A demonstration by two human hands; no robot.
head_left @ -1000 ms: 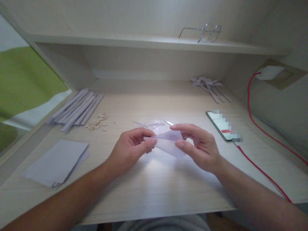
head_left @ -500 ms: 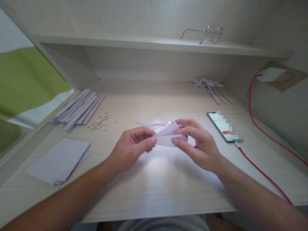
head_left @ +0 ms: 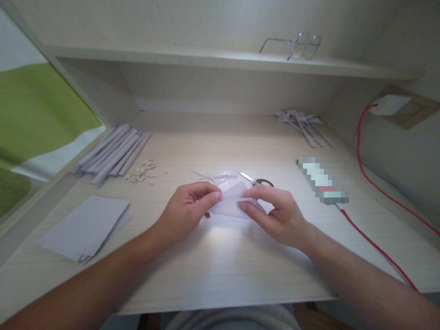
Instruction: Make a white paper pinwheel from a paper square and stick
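Observation:
A folded piece of white paper [head_left: 231, 208] is held between both hands, low over the desk. My left hand [head_left: 189, 208] pinches its left corner between thumb and fingers. On the other side, my right hand [head_left: 275, 211] grips the right part, thumb and index finger pressing on a fold. Just beyond the paper lie scissors [head_left: 250, 178] with black handles, partly covered by my right hand. Thin white paper strips [head_left: 223, 178] are scattered beside the blades.
Rolled paper tubes [head_left: 118, 151] lie at the left, beside small scraps [head_left: 142, 173]. Paper sheets [head_left: 87, 227] rest front left. Several paper pinwheels [head_left: 302, 123] lie back right. A phone [head_left: 321, 181] with a red cable [head_left: 374, 250] is at right. Glasses [head_left: 300, 48] sit on the shelf [head_left: 192, 57].
My right hand has moved slightly left and down along the paper, its fingers now closer to the left hand. The paper lies flatter, and more of the scissors shows behind it.

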